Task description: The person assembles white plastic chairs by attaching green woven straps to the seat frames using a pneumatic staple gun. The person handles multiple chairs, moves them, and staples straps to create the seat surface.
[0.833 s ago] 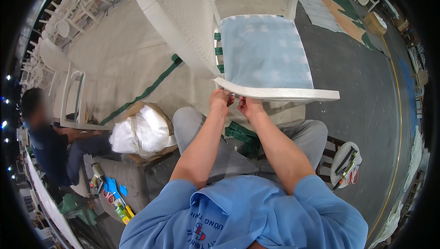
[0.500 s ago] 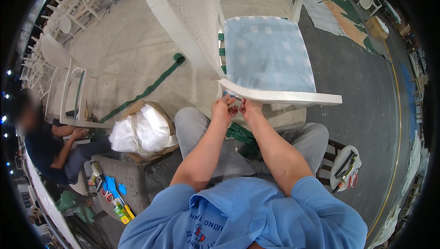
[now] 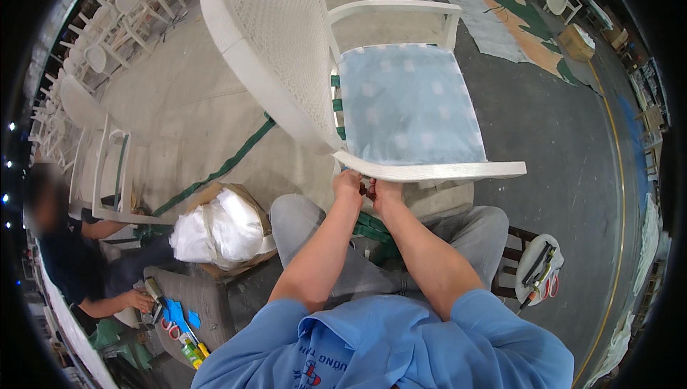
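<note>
Now the left hand [image 3: 348,183] and right hand [image 3: 387,193] are tucked up against the underside of the near armrest [image 3: 458,171], where half a second ago the fingers showed just clear of it, which keeps the work at the armrest's left end. Both hands have curled fingers nearly meeting, but I cannot tell whether either grips anything. Beyond the knees is the white chair [image 3: 283,31], its woven back at left and blue-and-white seat [image 3: 409,106] at right, while a co-worker's hand [image 3: 139,301] now reaches the tools at near left.
</note>
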The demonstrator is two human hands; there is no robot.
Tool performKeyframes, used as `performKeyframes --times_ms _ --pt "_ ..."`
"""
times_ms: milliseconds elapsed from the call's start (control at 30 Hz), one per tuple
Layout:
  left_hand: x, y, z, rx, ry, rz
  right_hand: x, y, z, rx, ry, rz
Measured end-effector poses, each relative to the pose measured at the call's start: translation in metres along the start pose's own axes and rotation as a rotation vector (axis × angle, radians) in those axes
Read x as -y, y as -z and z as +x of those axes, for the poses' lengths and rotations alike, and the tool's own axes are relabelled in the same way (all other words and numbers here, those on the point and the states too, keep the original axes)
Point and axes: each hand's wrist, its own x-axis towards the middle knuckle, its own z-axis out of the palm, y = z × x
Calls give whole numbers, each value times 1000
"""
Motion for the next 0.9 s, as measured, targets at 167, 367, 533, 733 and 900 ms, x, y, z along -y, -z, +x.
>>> performKeyframes --times_ms 167,367,533,733,900 --pt "-5 -1 7 74 28 95 7 4 15 120 -115 -67" --pt "-7 10 12 243 48 41 -4 7 27 221 -72 25" --pt "-1 14 -17 156 156 19 -11 8 15 106 -39 190" --pt "2 -7 -17 111 101 -124 -14 17 23 96 29 236" --pt "13 5 7 158 58 -208 -7 13 12 71 -13 193"
